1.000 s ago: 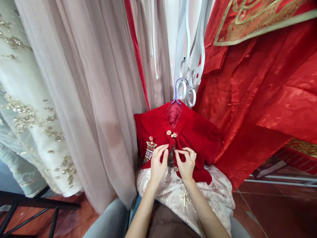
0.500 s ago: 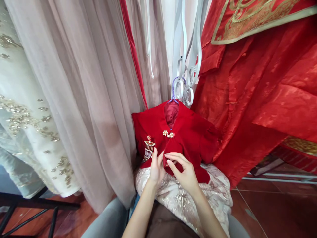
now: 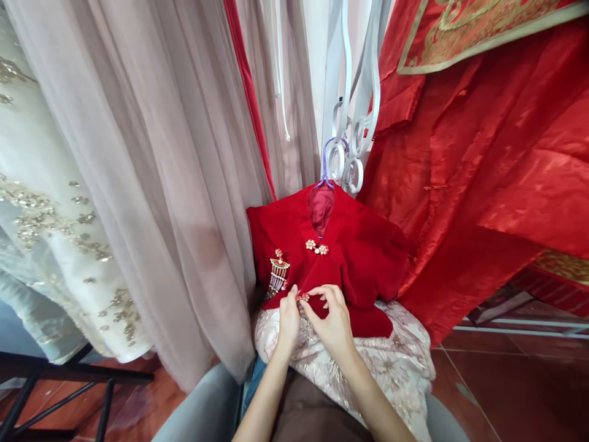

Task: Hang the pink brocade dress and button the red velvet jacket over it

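Observation:
A red velvet short-sleeved jacket (image 3: pixel 361 258) hangs on a purple hanger (image 3: pixel 326 161). At its neckline a pair of pearl flower buttons (image 3: pixel 317 247) is joined. A beaded tassel brooch (image 3: pixel 278 273) decorates the chest on the left side. Lower on the front, my left hand (image 3: pixel 289 319) pinches the jacket's front edge beside another flower button (image 3: pixel 302 298). My right hand (image 3: pixel 332 320) has thumb and fingers closed on that flower button from the right. The fingers partly cover it, so whether it is fastened is hidden.
Pale patterned fabric (image 3: pixel 396 350) lies over my lap beneath the jacket. Blush curtain-like cloth (image 3: pixel 184 184) and a beaded white gown (image 3: pixel 78 264) hang at left. Red satin garments (image 3: pixel 464 166) hang at right, near a white scrolled metal stand (image 3: pixel 354 175). A black stool (image 3: pixel 105 376) stands lower left.
My hands have shifted slightly left and drawn together at the jacket's front edge. The lifted front flap now lies flatter, and the lower flower button shows between my fingers.

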Available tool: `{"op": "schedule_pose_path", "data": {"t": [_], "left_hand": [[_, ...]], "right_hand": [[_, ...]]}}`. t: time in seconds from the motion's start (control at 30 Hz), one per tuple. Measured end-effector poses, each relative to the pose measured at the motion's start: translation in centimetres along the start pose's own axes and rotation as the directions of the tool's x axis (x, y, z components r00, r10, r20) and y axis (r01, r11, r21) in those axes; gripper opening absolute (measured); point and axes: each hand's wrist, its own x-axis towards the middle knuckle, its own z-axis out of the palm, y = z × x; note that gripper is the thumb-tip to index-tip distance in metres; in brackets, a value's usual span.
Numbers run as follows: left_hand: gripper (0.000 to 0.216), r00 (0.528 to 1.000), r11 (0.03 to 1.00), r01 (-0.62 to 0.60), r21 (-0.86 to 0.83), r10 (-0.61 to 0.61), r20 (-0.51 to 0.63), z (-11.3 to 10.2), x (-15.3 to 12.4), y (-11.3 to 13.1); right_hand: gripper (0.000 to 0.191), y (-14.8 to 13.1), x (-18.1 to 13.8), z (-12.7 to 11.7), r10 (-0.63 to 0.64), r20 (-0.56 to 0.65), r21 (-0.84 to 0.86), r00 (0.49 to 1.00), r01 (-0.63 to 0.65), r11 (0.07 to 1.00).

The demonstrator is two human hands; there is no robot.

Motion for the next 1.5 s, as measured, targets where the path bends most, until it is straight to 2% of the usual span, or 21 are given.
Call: {"op": "schedule_pose_path", "data": {"t": [0.07,0.2,0.23,0.3,0.37,0.4,0.57,0.67,0.77,0.87,0.97,1.07,1.3,1.5], "left_hand": [[0.032,0.998,0.993,-0.058,0.102,0.059,-0.012,-0.1,0.1,0.0],[0.029,0.968,0.959,-0.238,0.151,0.221,0.121,-0.2,0.4,0.9],[0.025,0.951,0.938,-0.306,0.164,0.293,0.100,-0.3,0.7,1.3],[0.022,0.895,0.874,-0.426,0.233,0.444,-0.029,-0.6,1.5,2.3],[0.025,0.830,0.818,-0.476,0.322,0.539,-0.144,-0.9,2.6,3.2],[0.026,0.814,0.802,-0.483,0.352,0.560,-0.157,-1.0,3.2,3.6],[0.024,0.807,0.774,-0.514,0.369,0.582,-0.096,-1.0,5.0,4.0],[0.023,0.795,0.780,-0.542,0.312,0.597,-0.111,-1.0,5.3,3.6],[0.023,0.840,0.841,-0.522,0.145,0.536,-0.083,-1.2,5.7,3.6],[0.023,0.903,0.903,-0.429,-0.021,0.429,-0.009,-1.3,5.8,4.1],[0.029,0.942,0.936,-0.335,-0.106,0.336,-0.007,-1.4,5.6,4.7],[0.032,0.944,0.939,-0.329,-0.103,0.329,-0.013,-1.4,5.3,5.1],[0.027,0.891,0.891,-0.453,0.010,0.453,0.011,-1.6,4.9,4.9],[0.029,0.937,0.938,-0.346,-0.017,0.346,0.042,-2.2,5.4,5.2]], "right_hand": [[0.008,-0.1,0.0,0.0,-0.013,0.003,0.011,1.000,0.013,1.000],[0.008,-0.1,0.3,-0.5,0.019,-0.009,0.107,1.000,-0.018,0.994],[0.009,0.0,0.4,-0.7,0.034,-0.013,0.134,0.999,-0.032,0.990],[0.011,0.1,0.7,-0.8,0.052,-0.020,0.174,0.998,-0.047,0.984],[0.013,0.0,1.1,-0.9,0.040,-0.022,0.201,0.999,-0.035,0.979],[0.013,0.0,1.3,-0.9,0.017,-0.016,0.212,1.000,-0.013,0.977],[0.014,-0.5,3.2,-0.3,-0.150,0.108,0.224,0.983,0.123,0.967],[0.019,-0.5,5.0,0.5,-0.178,0.139,0.247,0.974,0.140,0.959],[0.021,-0.5,6.8,1.6,-0.182,0.143,0.300,0.973,0.133,0.945],[0.021,-0.4,7.9,2.7,-0.197,0.178,0.330,0.964,0.130,0.935],[0.021,-0.4,8.3,3.4,-0.188,0.186,0.320,0.965,0.121,0.940],[0.022,-0.4,8.3,3.6,-0.178,0.157,0.298,0.971,0.125,0.946],[0.021,-0.6,8.2,3.7,-0.182,0.079,0.283,0.980,0.153,0.947],[0.021,-0.1,8.7,3.8,-0.169,0.153,0.356,0.974,0.105,0.928]]}}
